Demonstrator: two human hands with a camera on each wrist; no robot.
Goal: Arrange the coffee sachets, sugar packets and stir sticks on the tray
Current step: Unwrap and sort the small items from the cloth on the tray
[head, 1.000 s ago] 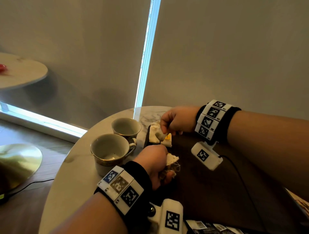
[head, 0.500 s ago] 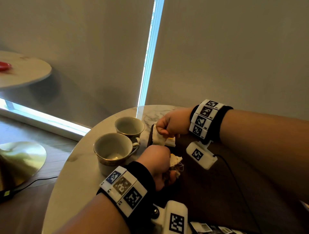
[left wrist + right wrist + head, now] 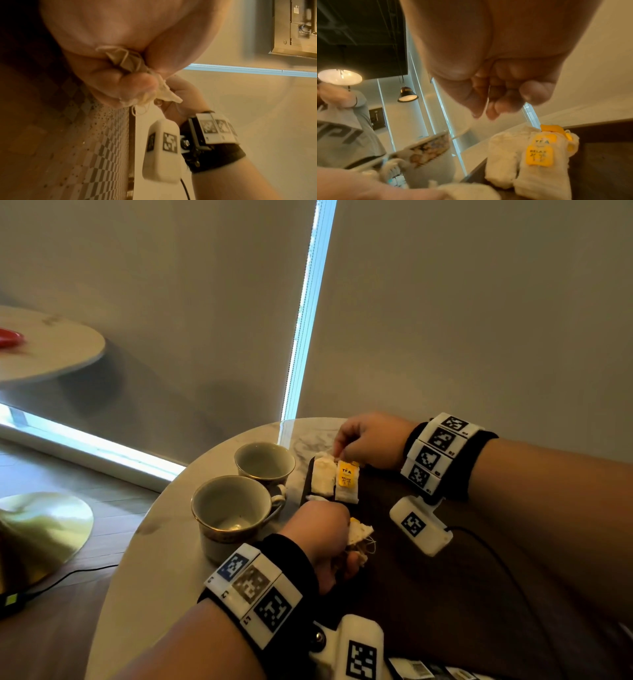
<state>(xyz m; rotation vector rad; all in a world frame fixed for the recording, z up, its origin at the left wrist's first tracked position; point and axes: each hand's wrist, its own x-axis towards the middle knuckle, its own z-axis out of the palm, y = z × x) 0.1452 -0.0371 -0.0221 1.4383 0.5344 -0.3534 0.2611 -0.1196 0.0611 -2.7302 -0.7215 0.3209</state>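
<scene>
Currently: 2 sachets down, more in hand

Left hand (image 3: 320, 537) grips a crumpled bunch of sachets (image 3: 135, 70). Right hand (image 3: 371, 441), fingers curled and holding nothing, hovers just above 2 white sachets (image 3: 335, 482) lying side by side at the dark tray's (image 3: 383, 508) far-left corner. 2 cups (image 3: 236, 508) stand left on the worktop (image 3: 137, 594).

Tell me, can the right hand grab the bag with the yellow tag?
Probably yes. The right hand hovers just above the bag with the yellow tag, holding nothing, and nothing lies between them. The left hand is busy gripping other bags, nearer the person.
</scene>
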